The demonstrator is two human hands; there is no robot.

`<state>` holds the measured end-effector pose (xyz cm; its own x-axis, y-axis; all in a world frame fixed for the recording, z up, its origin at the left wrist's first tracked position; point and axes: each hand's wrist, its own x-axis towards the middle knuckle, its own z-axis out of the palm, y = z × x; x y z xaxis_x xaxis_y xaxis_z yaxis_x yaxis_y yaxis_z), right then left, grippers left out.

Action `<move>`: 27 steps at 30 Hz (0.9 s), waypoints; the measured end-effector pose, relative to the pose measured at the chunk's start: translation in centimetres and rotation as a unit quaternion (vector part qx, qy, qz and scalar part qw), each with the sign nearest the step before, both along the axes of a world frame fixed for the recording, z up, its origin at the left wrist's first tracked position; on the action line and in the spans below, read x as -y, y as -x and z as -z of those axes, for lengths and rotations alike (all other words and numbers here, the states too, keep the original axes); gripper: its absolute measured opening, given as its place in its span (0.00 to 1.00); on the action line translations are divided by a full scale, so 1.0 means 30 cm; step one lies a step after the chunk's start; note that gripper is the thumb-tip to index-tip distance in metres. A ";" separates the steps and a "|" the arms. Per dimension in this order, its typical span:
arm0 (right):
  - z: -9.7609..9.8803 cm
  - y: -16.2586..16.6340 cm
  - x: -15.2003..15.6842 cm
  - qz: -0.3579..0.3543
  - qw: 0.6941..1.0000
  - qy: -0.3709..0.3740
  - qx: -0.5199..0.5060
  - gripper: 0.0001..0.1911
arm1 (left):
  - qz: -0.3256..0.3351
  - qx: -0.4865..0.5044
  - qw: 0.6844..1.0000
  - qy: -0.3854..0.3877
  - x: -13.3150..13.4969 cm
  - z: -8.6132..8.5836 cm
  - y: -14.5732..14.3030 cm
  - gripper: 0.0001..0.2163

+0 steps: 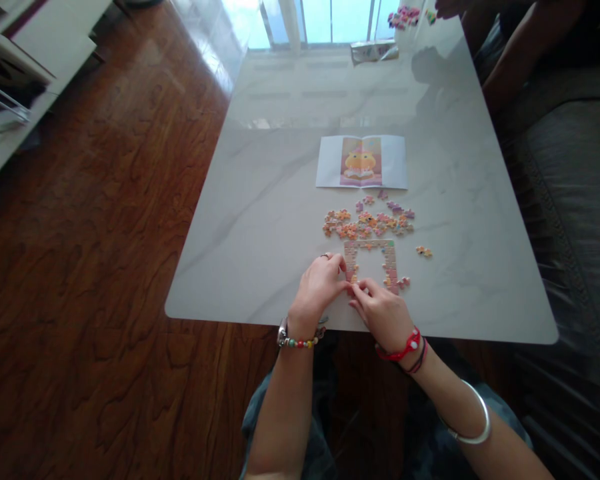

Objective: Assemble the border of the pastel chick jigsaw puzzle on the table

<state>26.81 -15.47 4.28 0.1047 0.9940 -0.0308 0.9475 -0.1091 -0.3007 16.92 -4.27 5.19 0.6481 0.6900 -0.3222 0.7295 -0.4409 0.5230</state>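
Note:
A partly built jigsaw frame lies near the front of the white marble table. My left hand and my right hand meet at its lower left corner, fingers pinched together on a small puzzle piece I can barely make out. Several loose pieces are heaped just beyond the frame. Farther back lies a paper sheet with the reference picture of an orange figure.
Two stray pieces lie right of the frame. Another person's arm reaches in at the far right, near more pieces and a foil bag. A grey sofa borders the right; wooden floor lies on the left.

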 end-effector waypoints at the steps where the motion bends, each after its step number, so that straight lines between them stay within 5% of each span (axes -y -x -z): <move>1: 0.004 -0.023 0.001 0.004 1.000 -0.009 -0.028 0.10 | -0.003 -0.002 1.000 0.002 0.003 -0.001 -0.001 0.10; 12: 0.042 -0.205 -0.056 0.087 0.979 -0.133 -0.126 0.11 | -0.005 -0.002 1.000 0.002 0.021 -0.011 -0.009 0.11; 19: 0.045 -0.282 -0.063 0.048 0.985 -0.130 -0.103 0.12 | 0.040 0.042 0.998 0.013 0.003 -0.002 0.012 0.09; 27: 0.065 -0.396 -0.024 0.114 0.984 -0.129 -0.043 0.14 | 0.020 0.009 1.000 0.003 0.013 0.000 -0.002 0.09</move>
